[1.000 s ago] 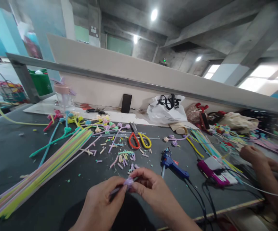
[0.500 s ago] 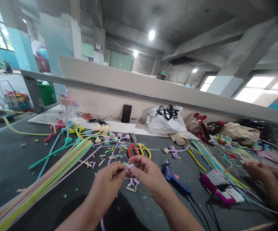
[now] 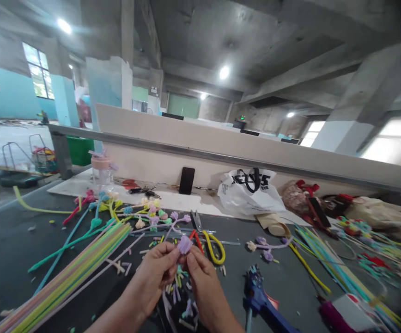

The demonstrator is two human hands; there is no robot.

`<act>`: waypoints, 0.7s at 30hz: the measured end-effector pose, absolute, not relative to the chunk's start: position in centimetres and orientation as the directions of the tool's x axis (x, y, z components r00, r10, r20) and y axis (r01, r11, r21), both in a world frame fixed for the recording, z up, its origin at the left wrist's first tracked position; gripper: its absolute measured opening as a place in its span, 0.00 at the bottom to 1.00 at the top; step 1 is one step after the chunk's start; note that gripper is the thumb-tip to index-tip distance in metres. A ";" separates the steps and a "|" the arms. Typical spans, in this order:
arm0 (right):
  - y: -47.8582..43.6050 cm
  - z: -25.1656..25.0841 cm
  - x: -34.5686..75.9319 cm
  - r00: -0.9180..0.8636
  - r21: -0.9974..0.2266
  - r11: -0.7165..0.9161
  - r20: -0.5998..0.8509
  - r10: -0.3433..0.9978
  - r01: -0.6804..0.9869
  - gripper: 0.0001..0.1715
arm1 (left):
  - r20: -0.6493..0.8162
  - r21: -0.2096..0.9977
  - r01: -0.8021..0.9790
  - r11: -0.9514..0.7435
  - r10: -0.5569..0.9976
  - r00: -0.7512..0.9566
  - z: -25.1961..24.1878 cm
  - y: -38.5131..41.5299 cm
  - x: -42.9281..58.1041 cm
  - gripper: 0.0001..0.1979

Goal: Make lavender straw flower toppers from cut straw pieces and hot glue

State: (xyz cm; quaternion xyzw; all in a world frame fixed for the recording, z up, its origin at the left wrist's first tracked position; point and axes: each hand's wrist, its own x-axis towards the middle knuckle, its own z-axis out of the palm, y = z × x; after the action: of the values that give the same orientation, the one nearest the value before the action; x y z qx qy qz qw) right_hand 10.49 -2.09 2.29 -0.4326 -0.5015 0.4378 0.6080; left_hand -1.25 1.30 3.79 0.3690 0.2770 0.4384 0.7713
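Observation:
A small lilac pipe-cleaner flower [image 3: 184, 244] is pinched between the fingertips of both hands, above the dark tabletop. My left hand [image 3: 154, 273] grips it from the left with thumb and index finger. From the right, my right hand [image 3: 202, 282] has its thumb and fingers closed on the lower side of it. Just behind the hands lie pliers with red and yellow handles [image 3: 214, 247]. Beneath them are scattered cut pipe-cleaner bits [image 3: 176, 293], partly covered by the hands.
A bundle of long pastel pipe cleaners [image 3: 72, 277] lies at left, near finished flower stems [image 3: 152, 215]. To the right are a blue glue gun [image 3: 261, 300] and a lilac flower stem [image 3: 268, 247]. A phone [image 3: 186, 180], a cup [image 3: 101, 173] and a white bag [image 3: 251, 192] stand behind.
The view has shifted, so the table appears lower. My hands have turned, and the lilac flower now shows upright above the fingertips. The other person's hands at right have left view.

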 end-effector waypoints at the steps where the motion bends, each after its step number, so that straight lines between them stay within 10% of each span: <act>1: -2.0 2.1 10.7 0.117 -0.967 0.245 0.236 0.965 -0.075 0.15 | -0.112 0.844 -0.437 0.312 0.898 0.425 3.5 1.3 -1.1 0.17; 12: -1.4 -0.6 11.0 0.130 -0.921 0.029 -0.024 0.991 -0.388 0.17 | -0.059 0.979 -0.185 0.087 0.987 0.151 1.8 0.1 -0.4 0.16; 21: -1.6 -0.1 11.9 0.097 -0.973 0.222 0.227 0.969 0.065 0.13 | 0.391 0.913 0.087 -0.399 0.916 0.095 1.9 0.5 -1.5 0.07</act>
State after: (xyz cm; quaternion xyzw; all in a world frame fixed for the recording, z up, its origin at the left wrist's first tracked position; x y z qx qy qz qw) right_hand 11.93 -1.62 -0.08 -0.4788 -0.5400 0.4000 0.5649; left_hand -1.47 0.46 1.90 0.6347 0.3949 0.5446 0.3803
